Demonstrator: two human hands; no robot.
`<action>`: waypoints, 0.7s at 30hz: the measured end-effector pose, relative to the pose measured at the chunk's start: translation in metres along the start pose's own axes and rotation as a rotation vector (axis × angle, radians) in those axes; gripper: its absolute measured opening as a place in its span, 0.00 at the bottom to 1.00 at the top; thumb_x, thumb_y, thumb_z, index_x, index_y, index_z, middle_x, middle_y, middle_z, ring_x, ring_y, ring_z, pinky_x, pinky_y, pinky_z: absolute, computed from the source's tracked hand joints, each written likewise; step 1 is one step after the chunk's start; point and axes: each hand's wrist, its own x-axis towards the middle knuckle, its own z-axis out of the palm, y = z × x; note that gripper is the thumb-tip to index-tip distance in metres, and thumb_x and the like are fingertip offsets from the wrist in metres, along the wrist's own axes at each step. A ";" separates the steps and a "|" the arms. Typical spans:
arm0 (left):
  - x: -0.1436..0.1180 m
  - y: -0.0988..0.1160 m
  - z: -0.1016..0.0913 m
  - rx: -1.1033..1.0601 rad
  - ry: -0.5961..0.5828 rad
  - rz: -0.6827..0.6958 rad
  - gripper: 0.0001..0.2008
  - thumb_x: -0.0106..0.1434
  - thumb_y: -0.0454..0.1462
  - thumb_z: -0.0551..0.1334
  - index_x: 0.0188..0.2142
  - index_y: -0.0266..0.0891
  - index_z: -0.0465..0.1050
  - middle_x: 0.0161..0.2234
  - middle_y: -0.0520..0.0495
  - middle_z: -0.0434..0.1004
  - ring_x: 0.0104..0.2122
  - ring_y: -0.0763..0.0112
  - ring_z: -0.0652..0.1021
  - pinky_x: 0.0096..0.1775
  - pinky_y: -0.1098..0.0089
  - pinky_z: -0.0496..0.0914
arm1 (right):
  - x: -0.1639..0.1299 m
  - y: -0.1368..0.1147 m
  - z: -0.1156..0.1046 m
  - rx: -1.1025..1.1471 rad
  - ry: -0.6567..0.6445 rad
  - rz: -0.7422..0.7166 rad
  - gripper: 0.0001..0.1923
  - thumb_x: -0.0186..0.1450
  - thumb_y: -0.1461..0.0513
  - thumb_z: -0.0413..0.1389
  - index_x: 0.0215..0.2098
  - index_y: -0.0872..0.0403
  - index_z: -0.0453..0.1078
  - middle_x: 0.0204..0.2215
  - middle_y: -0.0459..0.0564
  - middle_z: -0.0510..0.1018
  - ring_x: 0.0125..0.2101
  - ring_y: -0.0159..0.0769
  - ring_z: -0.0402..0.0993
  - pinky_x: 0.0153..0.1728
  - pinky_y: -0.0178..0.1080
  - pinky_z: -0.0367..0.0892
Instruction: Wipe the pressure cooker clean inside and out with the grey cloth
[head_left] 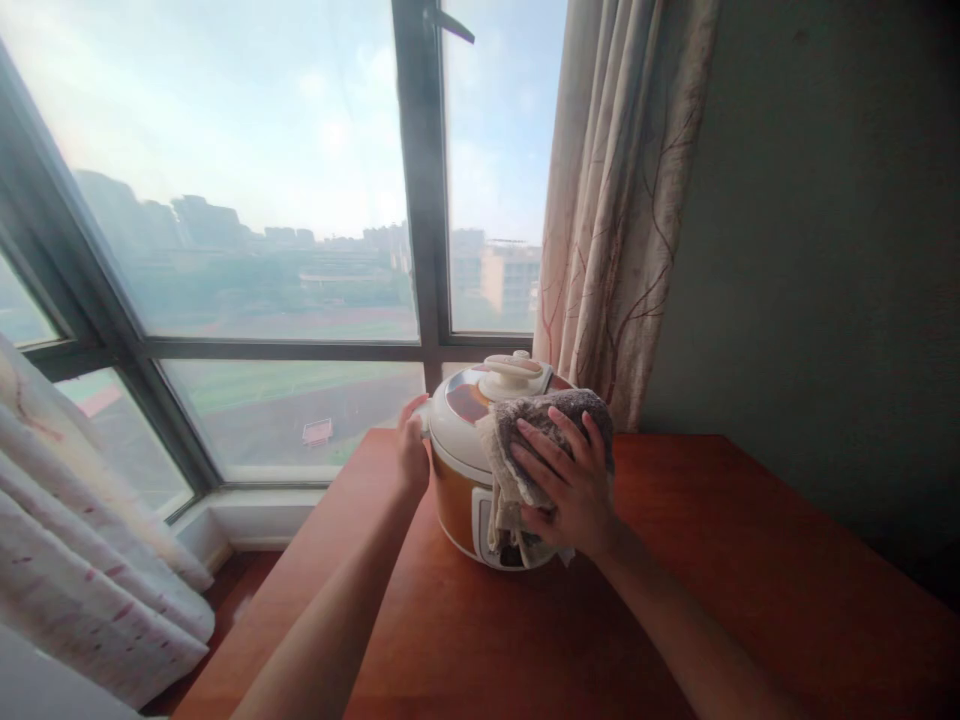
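Observation:
An electric pressure cooker [459, 437] with a white lid and brown body stands upright on the table. My left hand [413, 450] is closed around its left side handle. My right hand [574, 485] presses a grey and beige cloth [517, 420] against the cooker's right front, fingers spread over the fabric. Part of the cloth hangs down and hides much of the front control panel [481, 520]. On top of the lid sits a pale knob [514, 375].
The reddish-brown wooden table [750, 580] has its left edge near my left forearm. Behind it are large windows [285, 260] and a patterned curtain [622, 220]. Another curtain [90, 570] hangs at the lower left. A dark wall [817, 250] rises on the right.

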 end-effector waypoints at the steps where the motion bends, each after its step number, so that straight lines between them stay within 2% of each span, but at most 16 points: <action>1: 0.004 -0.001 0.001 -0.034 0.005 -0.042 0.21 0.61 0.50 0.58 0.46 0.40 0.74 0.40 0.45 0.77 0.40 0.59 0.75 0.42 0.63 0.69 | 0.004 0.004 0.003 -0.008 -0.017 0.013 0.32 0.63 0.51 0.52 0.65 0.46 0.63 0.66 0.50 0.67 0.68 0.58 0.51 0.66 0.66 0.40; 5: 0.014 -0.003 0.006 -0.097 0.022 -0.161 0.18 0.59 0.48 0.59 0.45 0.40 0.73 0.31 0.51 0.71 0.29 0.67 0.69 0.32 0.68 0.64 | 0.009 0.009 0.015 -0.006 0.004 0.115 0.38 0.61 0.52 0.53 0.68 0.52 0.58 0.71 0.58 0.55 0.69 0.61 0.47 0.65 0.68 0.44; 9: 0.017 -0.003 0.006 -0.099 0.019 -0.167 0.19 0.59 0.47 0.59 0.46 0.41 0.73 0.32 0.50 0.72 0.29 0.67 0.70 0.31 0.68 0.64 | -0.002 -0.008 0.025 0.007 0.065 0.217 0.36 0.63 0.53 0.51 0.68 0.53 0.57 0.69 0.58 0.59 0.68 0.60 0.49 0.65 0.66 0.46; 12: 0.016 -0.002 0.004 -0.093 0.013 -0.160 0.19 0.58 0.47 0.59 0.46 0.41 0.73 0.33 0.48 0.74 0.31 0.65 0.71 0.32 0.68 0.65 | -0.031 -0.026 0.038 -0.050 0.090 0.228 0.35 0.64 0.52 0.52 0.67 0.54 0.59 0.68 0.60 0.60 0.68 0.62 0.49 0.64 0.67 0.46; 15: 0.015 0.000 0.002 -0.075 -0.016 -0.153 0.20 0.58 0.47 0.59 0.46 0.41 0.73 0.34 0.48 0.74 0.32 0.65 0.72 0.33 0.67 0.65 | -0.071 -0.032 0.046 -0.114 0.025 0.065 0.30 0.64 0.55 0.54 0.64 0.49 0.65 0.63 0.55 0.70 0.65 0.57 0.56 0.64 0.63 0.47; 17: 0.015 0.000 0.002 -0.075 -0.038 -0.155 0.20 0.58 0.47 0.59 0.47 0.41 0.73 0.34 0.48 0.74 0.33 0.64 0.73 0.35 0.67 0.67 | -0.094 -0.025 0.043 -0.084 -0.082 -0.121 0.26 0.65 0.58 0.54 0.62 0.44 0.68 0.60 0.47 0.75 0.61 0.47 0.64 0.62 0.53 0.55; 19: 0.014 0.000 0.003 -0.083 -0.041 -0.154 0.20 0.59 0.47 0.58 0.48 0.41 0.72 0.35 0.47 0.76 0.34 0.63 0.74 0.36 0.66 0.68 | -0.107 -0.012 0.035 -0.019 -0.239 -0.300 0.25 0.67 0.62 0.53 0.61 0.40 0.69 0.61 0.39 0.73 0.57 0.36 0.70 0.53 0.42 0.65; 21: 0.013 -0.002 0.004 -0.070 -0.027 -0.147 0.20 0.61 0.46 0.57 0.48 0.40 0.71 0.35 0.47 0.76 0.34 0.62 0.75 0.35 0.66 0.68 | -0.108 0.002 0.025 0.090 -0.364 -0.419 0.28 0.67 0.68 0.52 0.61 0.36 0.68 0.63 0.33 0.71 0.54 0.29 0.73 0.42 0.36 0.70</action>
